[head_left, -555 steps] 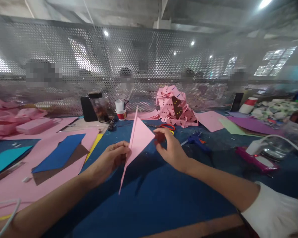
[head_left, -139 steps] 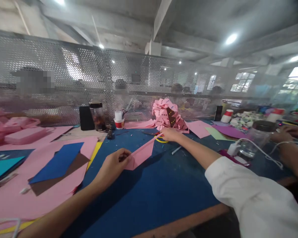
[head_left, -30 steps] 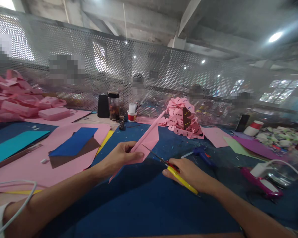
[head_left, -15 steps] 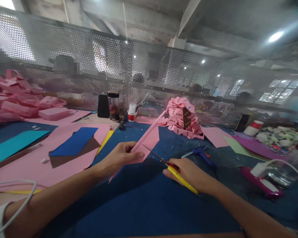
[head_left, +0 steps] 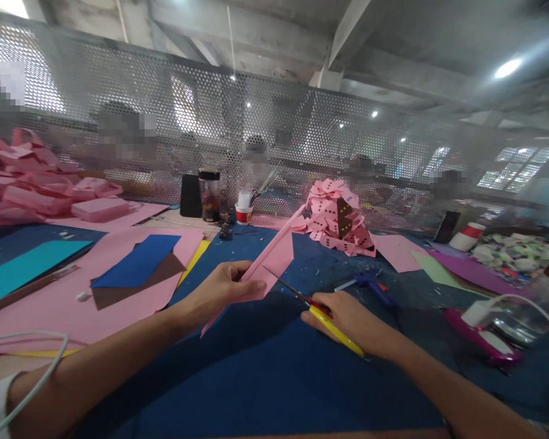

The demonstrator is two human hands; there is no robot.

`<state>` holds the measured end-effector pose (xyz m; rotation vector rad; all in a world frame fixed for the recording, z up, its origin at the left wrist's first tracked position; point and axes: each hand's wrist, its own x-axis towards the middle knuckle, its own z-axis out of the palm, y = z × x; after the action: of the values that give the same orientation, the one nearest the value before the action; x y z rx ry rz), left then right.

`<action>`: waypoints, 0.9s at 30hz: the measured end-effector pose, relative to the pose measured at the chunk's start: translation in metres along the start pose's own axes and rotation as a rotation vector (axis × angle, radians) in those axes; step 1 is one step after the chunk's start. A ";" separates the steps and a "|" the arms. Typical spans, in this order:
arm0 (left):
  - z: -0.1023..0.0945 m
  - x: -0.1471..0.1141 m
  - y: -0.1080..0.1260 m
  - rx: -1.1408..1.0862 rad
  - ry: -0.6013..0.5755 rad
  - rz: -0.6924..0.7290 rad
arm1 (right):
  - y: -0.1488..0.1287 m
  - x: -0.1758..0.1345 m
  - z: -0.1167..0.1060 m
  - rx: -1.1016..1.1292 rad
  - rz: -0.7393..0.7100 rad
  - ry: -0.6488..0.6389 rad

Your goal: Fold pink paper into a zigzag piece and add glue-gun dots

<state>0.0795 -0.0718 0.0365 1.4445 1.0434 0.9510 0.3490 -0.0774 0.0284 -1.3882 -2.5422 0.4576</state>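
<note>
A folded sheet of pink paper [head_left: 279, 253] is pinched in my left hand [head_left: 226, 283], thumb on top, with a long narrow strip rising to the far right. My right hand [head_left: 343, 317] is closed around scissors [head_left: 332, 329] with yellow and red handles. Their blades lie against the pink paper just right of my left thumb; whether they are cutting I cannot tell. Beyond the paper stands a pile of pink folded pieces with dark dots [head_left: 332, 216]. A blue glue gun [head_left: 370, 283] rests on the blue table mat [head_left: 274, 378] past my right hand.
To the left lie pink sheets [head_left: 132, 323] with blue card [head_left: 141, 259] and teal card [head_left: 32, 265], below a heap of pink strips [head_left: 32, 177]. A jar [head_left: 210, 198] and paper cup [head_left: 243, 213] stand at the back. A magenta device [head_left: 482, 341] with a white cable sits right.
Almost nothing differs. My left hand, the pink paper and the scissors keep their places; the yellow handle has shifted very slightly.
</note>
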 end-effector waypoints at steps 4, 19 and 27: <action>-0.001 0.001 -0.002 0.006 -0.017 0.015 | 0.002 0.001 0.002 -0.003 -0.002 0.006; 0.001 0.000 0.003 -0.011 0.003 -0.001 | -0.001 0.001 0.000 -0.050 0.019 0.008; -0.002 0.001 -0.003 -0.034 -0.025 0.012 | 0.000 0.002 0.000 -0.066 0.024 0.009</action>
<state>0.0778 -0.0697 0.0333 1.4324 0.9970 0.9521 0.3481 -0.0757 0.0289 -1.4419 -2.5574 0.3734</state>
